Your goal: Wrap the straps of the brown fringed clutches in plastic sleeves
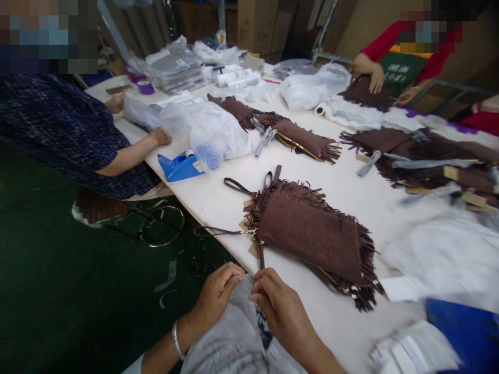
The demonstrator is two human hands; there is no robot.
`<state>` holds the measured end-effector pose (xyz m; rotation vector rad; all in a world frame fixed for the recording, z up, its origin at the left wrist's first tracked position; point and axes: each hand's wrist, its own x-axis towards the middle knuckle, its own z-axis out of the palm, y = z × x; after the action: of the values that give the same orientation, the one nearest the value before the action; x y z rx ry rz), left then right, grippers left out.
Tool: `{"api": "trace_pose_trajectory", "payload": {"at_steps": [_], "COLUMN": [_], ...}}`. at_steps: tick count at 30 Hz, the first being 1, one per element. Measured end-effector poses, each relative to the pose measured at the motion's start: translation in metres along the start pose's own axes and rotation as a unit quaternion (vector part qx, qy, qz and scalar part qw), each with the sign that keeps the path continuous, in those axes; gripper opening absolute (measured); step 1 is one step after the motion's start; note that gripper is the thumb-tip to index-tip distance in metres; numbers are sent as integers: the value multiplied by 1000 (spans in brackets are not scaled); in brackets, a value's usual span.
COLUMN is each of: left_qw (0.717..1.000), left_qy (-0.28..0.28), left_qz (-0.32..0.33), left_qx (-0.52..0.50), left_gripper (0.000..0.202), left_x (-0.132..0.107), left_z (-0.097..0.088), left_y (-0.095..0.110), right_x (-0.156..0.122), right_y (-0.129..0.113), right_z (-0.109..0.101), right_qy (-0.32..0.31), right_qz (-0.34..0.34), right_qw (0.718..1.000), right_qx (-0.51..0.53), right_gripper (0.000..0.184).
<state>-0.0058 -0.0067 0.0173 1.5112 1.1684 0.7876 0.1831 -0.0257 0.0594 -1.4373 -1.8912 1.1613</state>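
Note:
My left hand point(216, 291), with a silver bangle at its wrist, is closed, fingers and thumb pinched on the edge of a thin whitish-grey sheet point(237, 317). Close beside it, my right hand point(278, 304) is also closed, pinching the sheet's upper edge. The sheet hangs over my lap; whether it is plastic or cloth I cannot tell. Just beyond my hands, a stack of brown fringed suede clutch bags point(310, 236) lies on the white table point(218, 208). A dark wrist strap point(262, 257) from the stack runs down to my right fingers; contact is unclear.
A blue tape dispenser point(181, 166) stands at the left table edge, near a co-worker's hand point(160, 136). More brown fringed bags point(424, 150) lie at right. A blue item point(463, 335) and white papers point(417, 350) are at lower right. Another person handles a bag opposite.

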Motion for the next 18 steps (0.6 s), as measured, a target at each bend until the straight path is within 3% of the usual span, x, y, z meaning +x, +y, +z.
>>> {"api": "trace_pose_trajectory", "payload": {"at_steps": [3, 6, 8, 14, 16, 18], "left_qw": [1000, 1000, 1000, 998, 998, 997], "left_qy": [-19, -12, -5, -6, 0, 3], "left_qz": [-3, -19, -17, 4, 1, -4], "left_qx": [15, 15, 25, 61, 67, 72], "left_gripper": [26, 27, 27, 24, 24, 25], "left_x": [-1, -1, 0, 3, 2, 1], "left_z": [1, 2, 1, -7, -11, -15], "left_y": [-6, -12, -15, -20, -23, -27], "right_x": [-3, 3, 13, 46, 53, 56], "right_y": [10, 26, 34, 39, 42, 45], "right_z": [-4, -5, -2, 15, 16, 13], "right_qy": [10, 105, 144, 151, 148, 112], "right_qz": [47, 140, 161, 148, 166, 203], "right_qw": [998, 985, 975, 965, 968, 973], "right_qx": [39, 5, -55, -155, -120, 0], "right_gripper": [10, 18, 20, 12, 10, 18]}}
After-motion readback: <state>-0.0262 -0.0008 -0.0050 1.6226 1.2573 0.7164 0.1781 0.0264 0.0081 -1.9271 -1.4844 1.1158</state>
